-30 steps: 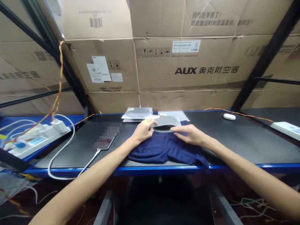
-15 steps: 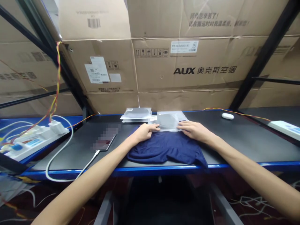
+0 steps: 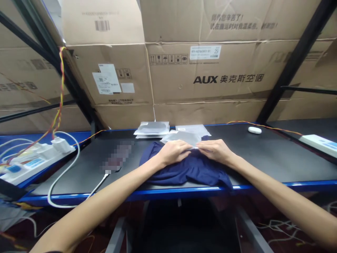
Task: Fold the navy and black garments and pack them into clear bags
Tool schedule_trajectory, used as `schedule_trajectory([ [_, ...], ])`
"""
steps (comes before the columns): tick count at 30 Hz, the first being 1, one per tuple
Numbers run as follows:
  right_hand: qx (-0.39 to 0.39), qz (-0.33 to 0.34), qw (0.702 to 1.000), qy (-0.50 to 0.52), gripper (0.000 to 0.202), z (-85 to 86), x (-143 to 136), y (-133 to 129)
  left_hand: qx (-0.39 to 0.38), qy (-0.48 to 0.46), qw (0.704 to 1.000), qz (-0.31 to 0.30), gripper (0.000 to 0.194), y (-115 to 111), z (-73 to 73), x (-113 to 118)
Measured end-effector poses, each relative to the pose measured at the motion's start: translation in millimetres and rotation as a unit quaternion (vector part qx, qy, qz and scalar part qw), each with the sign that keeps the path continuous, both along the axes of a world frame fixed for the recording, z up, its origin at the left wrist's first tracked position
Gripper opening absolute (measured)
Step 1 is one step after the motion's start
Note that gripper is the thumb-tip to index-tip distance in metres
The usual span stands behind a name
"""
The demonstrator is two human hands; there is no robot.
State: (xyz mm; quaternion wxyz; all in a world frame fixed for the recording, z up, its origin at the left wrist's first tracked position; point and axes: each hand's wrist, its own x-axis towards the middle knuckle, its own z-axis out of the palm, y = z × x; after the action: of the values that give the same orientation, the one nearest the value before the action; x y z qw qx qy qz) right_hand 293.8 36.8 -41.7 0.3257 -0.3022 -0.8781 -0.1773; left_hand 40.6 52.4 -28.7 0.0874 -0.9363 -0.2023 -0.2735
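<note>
My left hand [image 3: 176, 152] and my right hand [image 3: 216, 150] meet at the near edge of a translucent plastic bag [image 3: 184, 137], fingers closed on that edge. Under the hands and bag lies a crumpled navy blue cloth [image 3: 176, 174], reaching the shelf's front edge. Another translucent bag [image 3: 196, 130] lies flat just behind the held one. To the left of it, a small stack of similar bags [image 3: 152, 128] sits near the back edge. My fingers cover part of the bag's edge.
A phone [image 3: 118, 158] with a white cable lies on the black shelf top [image 3: 265, 158] at left. A white power strip [image 3: 39, 160] is at far left, another [image 3: 319, 146] at far right. A white earbud case [image 3: 255, 130] sits at back right. Cardboard [image 3: 168, 84] stands behind.
Both hands have come closer together at the middle. One bag has been drawn toward me and its near edge gripped, leaving another bag behind it.
</note>
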Motion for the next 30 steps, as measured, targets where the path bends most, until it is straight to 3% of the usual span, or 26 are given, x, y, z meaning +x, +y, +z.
schedule_trajectory([
  [5, 0.024, 0.037, 0.999, 0.015, 0.020, 0.1, -6, -7, 0.055, 0.017, 0.998, 0.027, 0.027, -4, -2.4, 16],
  [10, 0.023, 0.051, 0.998, 0.001, 0.020, 2.7, -3, -10, 0.102, 0.048, 0.993, 0.028, 0.027, -4, -1.0, 12],
  [15, -0.006, 0.058, 0.998, -0.016, 0.023, 5.6, 9, -21, 0.123, 0.086, 0.988, 0.041, 0.027, 1, 3.9, -8],
  [24, -0.029, 0.048, 0.998, -0.004, 0.022, 0.2, 31, -39, 0.148, 0.126, 0.975, 0.103, 0.015, 0, 15.4, -66],
  [30, -0.029, 0.052, 0.997, 0.052, 0.022, 2.8, 23, -39, 0.092, 0.105, 0.975, 0.173, 0.011, -8, 22.8, -70],
])
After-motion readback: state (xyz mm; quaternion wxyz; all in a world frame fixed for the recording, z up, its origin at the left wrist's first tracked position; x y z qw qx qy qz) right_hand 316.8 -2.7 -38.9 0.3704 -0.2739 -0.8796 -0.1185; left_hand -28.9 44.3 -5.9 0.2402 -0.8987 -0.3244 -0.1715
